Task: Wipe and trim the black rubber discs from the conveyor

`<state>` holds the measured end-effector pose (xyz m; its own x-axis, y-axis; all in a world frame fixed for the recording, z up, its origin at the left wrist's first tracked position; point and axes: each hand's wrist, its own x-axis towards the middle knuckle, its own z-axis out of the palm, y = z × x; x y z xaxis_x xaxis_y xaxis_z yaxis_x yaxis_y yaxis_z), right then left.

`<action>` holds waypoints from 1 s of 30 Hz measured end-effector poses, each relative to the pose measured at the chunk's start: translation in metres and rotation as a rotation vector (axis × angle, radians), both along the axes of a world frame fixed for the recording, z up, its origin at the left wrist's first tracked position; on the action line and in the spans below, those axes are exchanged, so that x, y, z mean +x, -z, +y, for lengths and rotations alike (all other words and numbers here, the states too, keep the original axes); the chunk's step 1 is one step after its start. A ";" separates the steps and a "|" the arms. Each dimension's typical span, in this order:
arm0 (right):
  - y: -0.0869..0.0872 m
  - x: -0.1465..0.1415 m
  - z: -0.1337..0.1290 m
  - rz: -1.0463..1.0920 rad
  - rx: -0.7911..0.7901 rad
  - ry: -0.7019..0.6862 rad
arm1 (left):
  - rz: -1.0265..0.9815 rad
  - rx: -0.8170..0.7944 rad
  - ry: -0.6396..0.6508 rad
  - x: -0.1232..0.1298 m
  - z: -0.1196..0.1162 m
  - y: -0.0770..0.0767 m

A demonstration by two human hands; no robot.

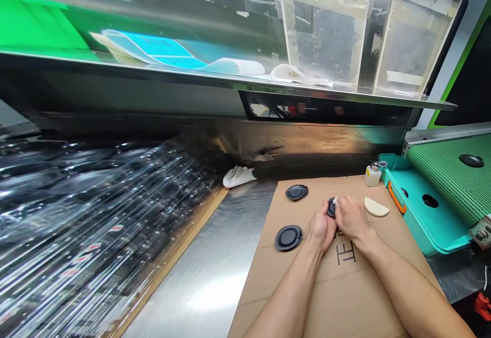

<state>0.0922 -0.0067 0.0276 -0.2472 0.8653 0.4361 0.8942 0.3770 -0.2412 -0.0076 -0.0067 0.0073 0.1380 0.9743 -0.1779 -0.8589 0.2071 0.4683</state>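
My left hand (321,226) is closed around a round black plastic part (331,207), held above the cardboard sheet (268,297). With its fingers pinched together, my right hand (351,219) presses a small white wad (336,200) against that part; the wad is mostly hidden by the fingers. To the left lie two similar black discs, a far one (296,192) and a near one (288,238). A cream half-round pad (376,207) rests just right of my right hand.
Behind the pad stands a small pump bottle (372,174). A teal bin (422,225) sits at the right beside a green conveyor belt (452,169) carrying a black part (471,160). Stacked clear plastic trays (95,235) fill the left; a white glove (238,176) lies near them.
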 end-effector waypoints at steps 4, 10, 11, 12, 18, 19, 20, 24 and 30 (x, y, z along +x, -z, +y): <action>0.000 -0.003 -0.009 0.016 -0.036 -0.182 | 0.010 0.003 0.051 -0.004 -0.001 0.000; -0.002 0.013 -0.005 -0.044 -0.093 -0.046 | 0.016 -0.024 -0.014 -0.006 0.003 0.002; -0.002 0.015 -0.003 -0.032 -0.076 -0.009 | 0.022 -0.021 -0.030 -0.006 0.004 0.003; -0.002 0.017 -0.001 -0.017 -0.056 0.006 | 0.027 -0.019 -0.039 -0.005 0.004 0.003; -0.004 0.021 0.001 -0.021 -0.056 -0.185 | 0.038 -0.038 -0.004 -0.002 0.002 0.001; -0.005 0.021 0.001 -0.018 -0.053 -0.126 | 0.055 -0.032 -0.011 -0.001 0.002 0.002; -0.005 0.021 0.001 -0.014 -0.047 -0.070 | 0.075 -0.024 -0.024 0.000 0.002 0.003; -0.006 0.015 0.001 -0.050 -0.051 -0.148 | 0.096 -0.005 -0.081 0.002 0.004 0.010; -0.004 0.014 -0.004 -0.079 -0.125 -0.089 | 0.104 0.026 -0.035 -0.001 0.004 0.012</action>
